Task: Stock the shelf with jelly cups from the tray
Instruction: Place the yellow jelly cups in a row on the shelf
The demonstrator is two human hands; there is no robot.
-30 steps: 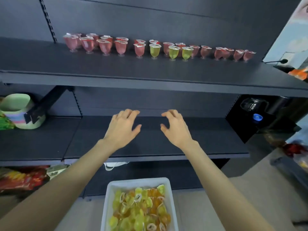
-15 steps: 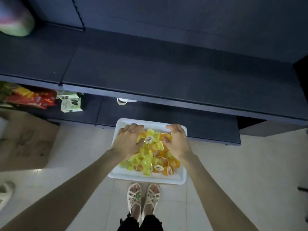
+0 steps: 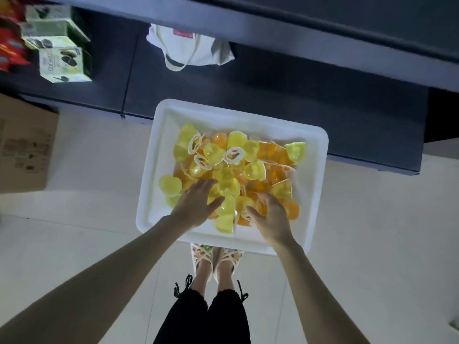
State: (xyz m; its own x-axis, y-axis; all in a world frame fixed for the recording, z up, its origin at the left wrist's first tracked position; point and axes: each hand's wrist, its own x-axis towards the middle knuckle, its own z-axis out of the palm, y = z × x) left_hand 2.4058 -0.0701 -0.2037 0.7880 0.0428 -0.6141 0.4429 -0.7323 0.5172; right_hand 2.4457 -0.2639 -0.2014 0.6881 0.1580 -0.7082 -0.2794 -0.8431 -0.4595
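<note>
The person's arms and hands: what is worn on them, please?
Nothing that shows. The left hand and right hand wear no gloves; no rings, watch or bracelet are visible. Both forearms are bare, without sleeves, to the frame's edge.

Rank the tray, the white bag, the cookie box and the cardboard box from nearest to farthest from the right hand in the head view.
1. The tray: directly under the right hand, which is among the jelly cups.
2. The white bag: ahead and left, on the low shelf.
3. The cookie box and the cardboard box, both far left: too close to call.
</note>
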